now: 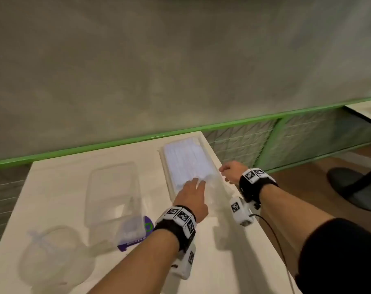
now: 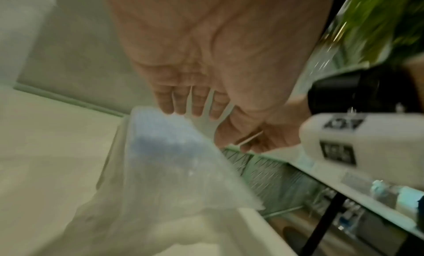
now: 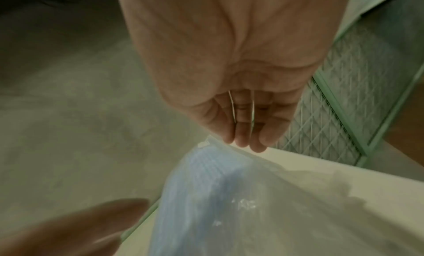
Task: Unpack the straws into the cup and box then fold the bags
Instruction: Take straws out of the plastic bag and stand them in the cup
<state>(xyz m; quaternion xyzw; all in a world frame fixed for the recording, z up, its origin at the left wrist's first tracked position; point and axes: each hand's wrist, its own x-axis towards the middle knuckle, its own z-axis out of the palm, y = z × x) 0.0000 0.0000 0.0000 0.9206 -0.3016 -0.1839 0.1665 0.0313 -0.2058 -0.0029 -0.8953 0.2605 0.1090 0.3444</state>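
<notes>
Two hands work at the far right part of the white table (image 1: 233,262). The left hand (image 1: 191,197) lies with straight fingers (image 2: 199,104) laid on the near end of a clear bag of pale blue straws (image 1: 186,160), which rests flat by the table's right edge. The right hand (image 1: 233,170) sits at the bag's right side; its fingers (image 3: 243,131) look loosely bent, and whether they pinch the plastic cannot be told through the blur. Left of the bag stands a clear plastic box (image 1: 112,192), and nearer the left corner a clear cup (image 1: 57,257). Just beside the box lies a smaller bag with a purple label (image 1: 135,232). Beyond the table runs a green rail (image 1: 116,143) with mesh below.
</notes>
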